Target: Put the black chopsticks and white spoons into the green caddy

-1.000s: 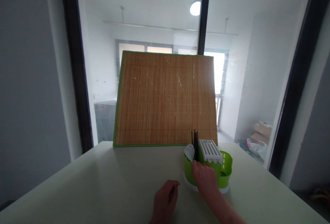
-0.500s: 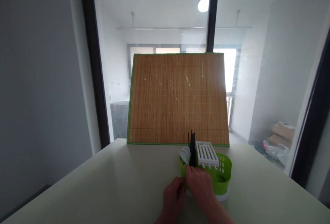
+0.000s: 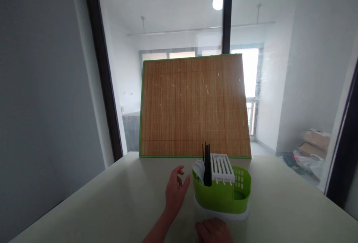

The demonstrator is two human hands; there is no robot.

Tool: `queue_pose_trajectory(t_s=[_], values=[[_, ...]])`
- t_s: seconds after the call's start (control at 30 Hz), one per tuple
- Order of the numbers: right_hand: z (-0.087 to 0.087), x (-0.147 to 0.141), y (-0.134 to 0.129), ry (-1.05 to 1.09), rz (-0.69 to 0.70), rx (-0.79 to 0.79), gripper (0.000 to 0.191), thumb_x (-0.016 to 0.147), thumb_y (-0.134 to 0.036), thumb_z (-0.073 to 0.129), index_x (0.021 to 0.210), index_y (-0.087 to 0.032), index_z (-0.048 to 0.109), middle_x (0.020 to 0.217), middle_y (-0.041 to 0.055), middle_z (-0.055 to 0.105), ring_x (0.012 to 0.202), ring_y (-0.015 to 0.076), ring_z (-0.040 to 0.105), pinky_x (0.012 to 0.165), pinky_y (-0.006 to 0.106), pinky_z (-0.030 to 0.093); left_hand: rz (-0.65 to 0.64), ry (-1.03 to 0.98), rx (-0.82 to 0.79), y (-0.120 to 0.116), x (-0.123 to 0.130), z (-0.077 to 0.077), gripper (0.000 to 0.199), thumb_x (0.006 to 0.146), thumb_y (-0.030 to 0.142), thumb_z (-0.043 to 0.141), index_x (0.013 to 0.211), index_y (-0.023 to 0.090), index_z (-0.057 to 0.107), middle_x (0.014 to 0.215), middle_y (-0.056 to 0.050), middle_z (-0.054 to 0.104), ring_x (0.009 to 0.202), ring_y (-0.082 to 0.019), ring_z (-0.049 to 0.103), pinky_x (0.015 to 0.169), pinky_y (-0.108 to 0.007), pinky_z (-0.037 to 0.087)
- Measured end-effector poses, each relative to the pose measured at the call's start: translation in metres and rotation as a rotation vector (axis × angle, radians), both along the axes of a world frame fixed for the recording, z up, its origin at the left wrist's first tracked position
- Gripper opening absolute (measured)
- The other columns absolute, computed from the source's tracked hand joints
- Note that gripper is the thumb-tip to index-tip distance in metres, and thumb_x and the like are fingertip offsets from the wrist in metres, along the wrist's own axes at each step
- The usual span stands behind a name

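The green cutlery holder stands upright on its white base, right of centre on the table. White spoons and black chopsticks stand in its left compartment. A white slotted rack with small hooks sits over its middle. My left hand is raised just left of the holder, open, its fingers loosely curved and apart, with nothing in it. In front of the holder, at the bottom edge of the view, my right hand is low with its fingers curled together; nothing shows in it.
The pale tabletop extends to both sides. Behind the holder, a bamboo mat with green edging stands upright at the table's far edge. Beyond the glass, cardboard boxes and plastic bags lie on the right.
Both hands have come away from the holder's left front. My left hand has risen and opened to its left; my right hand has drawn back toward me. The spoons and chopsticks remain in the holder.
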State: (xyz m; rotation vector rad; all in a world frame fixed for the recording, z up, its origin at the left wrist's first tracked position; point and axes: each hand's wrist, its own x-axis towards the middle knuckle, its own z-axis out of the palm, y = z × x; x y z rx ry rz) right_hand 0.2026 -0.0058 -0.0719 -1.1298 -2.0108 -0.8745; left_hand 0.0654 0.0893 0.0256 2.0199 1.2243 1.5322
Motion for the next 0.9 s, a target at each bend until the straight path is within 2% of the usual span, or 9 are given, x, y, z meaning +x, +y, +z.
queue_pose_trajectory(t_s=[0.07,0.13,0.23,0.33,0.43,0.77,0.9], values=[[-0.003,-0.003,0.004,0.02,0.015,0.016,0.022,0.088,-0.021,0.043,0.067,-0.023,0.048,0.047,-0.0056,0.051,0.039,0.0129,0.05,0.043,0.027,0.025,0.045,0.163,0.011,0.009,0.006,0.026,0.042,0.082,0.047,0.05,0.115,0.022,0.047,0.101,-0.003,0.055,0.064,-0.011,0.053,0.064,-0.025,0.044],[-0.006,-0.004,0.007,0.024,0.025,0.013,0.021,0.088,-0.02,0.044,0.067,-0.024,0.048,0.047,-0.006,0.051,0.039,0.0126,0.049,0.043,0.027,0.025,0.063,0.364,0.021,0.016,0.015,0.049,0.047,0.079,0.052,0.051,0.117,0.024,0.047,0.108,-0.005,0.055,0.077,-0.015,0.058,0.067,-0.027,0.044],[-0.01,-0.001,0.009,0.033,0.025,-0.01,0.022,0.087,-0.021,0.045,0.065,-0.024,0.047,0.046,-0.0066,0.05,0.038,0.0123,0.049,0.043,0.027,0.023,0.061,0.651,0.043,0.02,0.033,0.069,0.051,0.077,0.059,0.051,0.115,0.025,0.049,0.109,-0.007,0.055,0.09,-0.023,0.059,0.07,-0.029,0.043],[-0.014,0.003,0.011,0.043,0.011,-0.047,0.02,0.085,-0.022,0.047,0.065,-0.023,0.046,0.047,-0.0066,0.052,0.039,0.0123,0.05,0.043,0.028,0.023,0.048,0.867,0.054,0.023,0.048,0.074,0.046,0.077,0.056,0.053,0.11,0.024,0.052,0.102,-0.007,0.057,0.087,-0.024,0.06,0.069,-0.03,0.043],[-0.014,0.006,0.012,0.054,0.001,-0.085,0.017,0.082,-0.023,0.05,0.066,-0.023,0.046,0.049,-0.0065,0.054,0.041,0.0123,0.051,0.044,0.027,0.024,0.037,0.953,0.063,0.024,0.055,0.071,0.04,0.079,0.049,0.053,0.108,0.022,0.051,0.098,-0.008,0.057,0.087,-0.025,0.061,0.067,-0.03,0.044],[-0.011,0.006,0.011,0.1,0.011,-0.183,0.009,0.072,-0.015,0.052,0.07,-0.024,0.048,0.053,-0.0063,0.058,0.045,0.0131,0.055,0.047,0.026,0.025,-0.012,0.994,0.149,0.021,0.057,0.072,0.022,0.083,0.04,0.049,0.093,0.021,0.057,0.087,-0.006,0.061,0.078,-0.022,0.062,0.063,-0.028,0.042],[-0.008,0.011,0.01,0.084,0.022,-0.217,0.013,0.07,-0.012,0.051,0.075,-0.025,0.05,0.056,-0.0066,0.06,0.047,0.013,0.056,0.048,0.026,0.026,0.026,0.96,0.183,0.022,0.053,0.083,0.02,0.085,0.037,0.047,0.087,0.02,0.058,0.084,-0.005,0.062,0.074,-0.019,0.061,0.06,-0.025,0.039]])
